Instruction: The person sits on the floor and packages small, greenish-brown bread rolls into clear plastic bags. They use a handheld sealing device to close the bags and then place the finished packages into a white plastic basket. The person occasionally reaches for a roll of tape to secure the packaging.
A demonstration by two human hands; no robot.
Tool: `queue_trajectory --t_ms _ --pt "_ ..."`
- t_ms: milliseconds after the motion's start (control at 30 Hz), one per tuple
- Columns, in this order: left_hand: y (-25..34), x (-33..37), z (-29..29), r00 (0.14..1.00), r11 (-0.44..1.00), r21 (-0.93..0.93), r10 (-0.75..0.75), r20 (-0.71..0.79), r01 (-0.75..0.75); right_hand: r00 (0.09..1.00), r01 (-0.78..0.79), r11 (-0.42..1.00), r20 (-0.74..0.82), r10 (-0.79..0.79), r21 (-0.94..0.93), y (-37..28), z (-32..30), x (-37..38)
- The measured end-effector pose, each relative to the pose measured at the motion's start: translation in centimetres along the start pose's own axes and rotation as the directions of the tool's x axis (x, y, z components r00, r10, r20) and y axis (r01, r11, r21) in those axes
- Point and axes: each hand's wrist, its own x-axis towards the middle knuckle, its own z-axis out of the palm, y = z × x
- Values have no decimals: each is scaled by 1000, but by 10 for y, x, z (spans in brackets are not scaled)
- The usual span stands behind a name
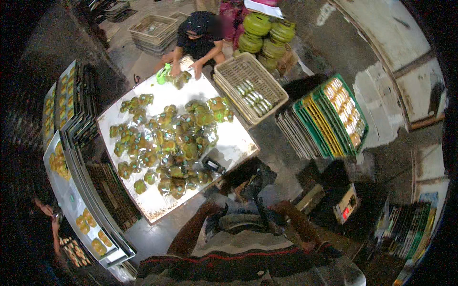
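My left hand [212, 206] is low by my lap, just off the near corner of a white table [229, 148]. On the other side of my lap is my right hand [281, 207]. Both hands are dim and blurred, so their fingers and anything in them cannot be made out. A wide pile of round brown breads in clear plastic bags [167, 138] covers much of the tabletop. Nearest my left hand on the table lies a small black device [211, 165]. Across the table, a seated person's hands [183, 70] touch bagged breads beside a bright green plastic item [163, 74].
A beige crate [251, 62] of wrapped packs stands right of the table. Further right are stacked green and yellow crates [329, 119]. Trays of breads [76, 190] line the left side, where another person's hand [46, 209] shows. Green gas cylinders [257, 24] stand behind.
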Motion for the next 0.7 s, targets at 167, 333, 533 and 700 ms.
queue_trajectory --t_ms 167,333,533,700 --pt "19 13 -20 996 997 38 69 -63 -66 970 116 943 -170 -176 -312 51 -87 27" --pt "68 -17 -37 986 965 -211 166 18 -159 952 300 932 11 -304 -201 51 -172 41" --pt "144 -43 -23 990 882 -451 132 -46 -139 763 370 928 585 -274 -48 53 -261 57" --pt "189 14 -16 997 849 -523 81 -14 -77 537 225 969 843 -35 -103 43 -285 189"
